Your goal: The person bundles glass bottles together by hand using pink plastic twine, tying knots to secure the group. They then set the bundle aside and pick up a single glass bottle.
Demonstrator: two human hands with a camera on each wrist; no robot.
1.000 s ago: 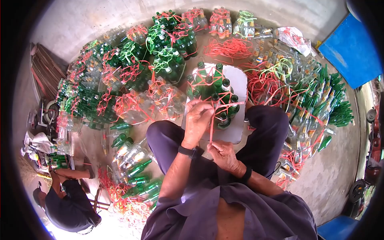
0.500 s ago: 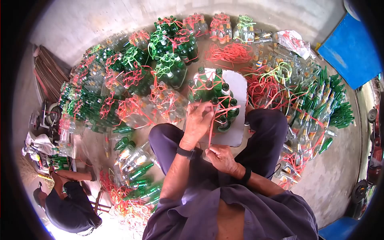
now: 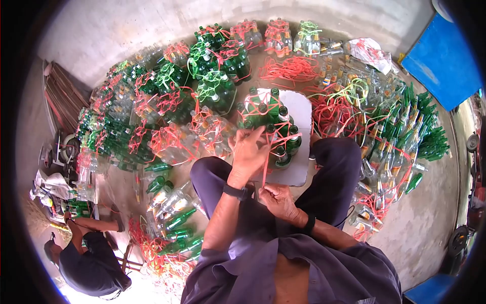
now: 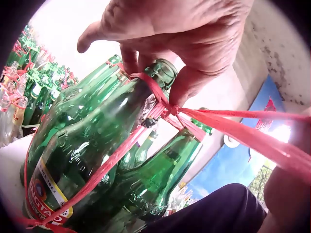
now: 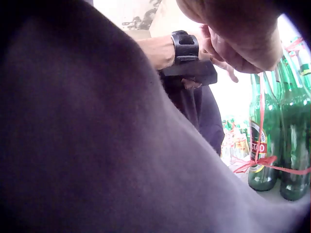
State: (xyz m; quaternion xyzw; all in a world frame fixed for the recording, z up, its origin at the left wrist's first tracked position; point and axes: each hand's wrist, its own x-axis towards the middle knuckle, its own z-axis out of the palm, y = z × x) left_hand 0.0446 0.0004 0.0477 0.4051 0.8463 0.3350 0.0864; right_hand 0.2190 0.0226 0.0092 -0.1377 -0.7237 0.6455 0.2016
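Green glass bottles [image 3: 259, 119] stand upright in a bundle, laced together round their necks by a red plastic strap [image 4: 233, 128]. My left hand [image 3: 248, 152] is at the near side of the bundle. In the left wrist view its thumb [image 4: 183, 90] presses by the strap's knot, with other fingers behind the same bottle neck [image 4: 161, 73]. Nearer my body, my right hand [image 3: 279, 200] is curled round the strap's free end, which runs taut from the knot. A label shows on one bottle [image 4: 87, 150]. The right wrist view is mostly covered by dark cloth.
The bundle stands on a white board [image 3: 302, 111] between my knees. Tied bottle bundles [image 3: 215, 93] crowd the left and back. Loose bottles [image 3: 177, 218] lie at left, others [image 3: 405, 126] at right. A red strap pile [image 3: 288, 68] lies behind. Another person [image 3: 88, 263] sits at far left.
The fingers of my left hand have lifted and spread slightly at the bottle neck. My right hand has drawn a little toward my body, keeping the strap taut.
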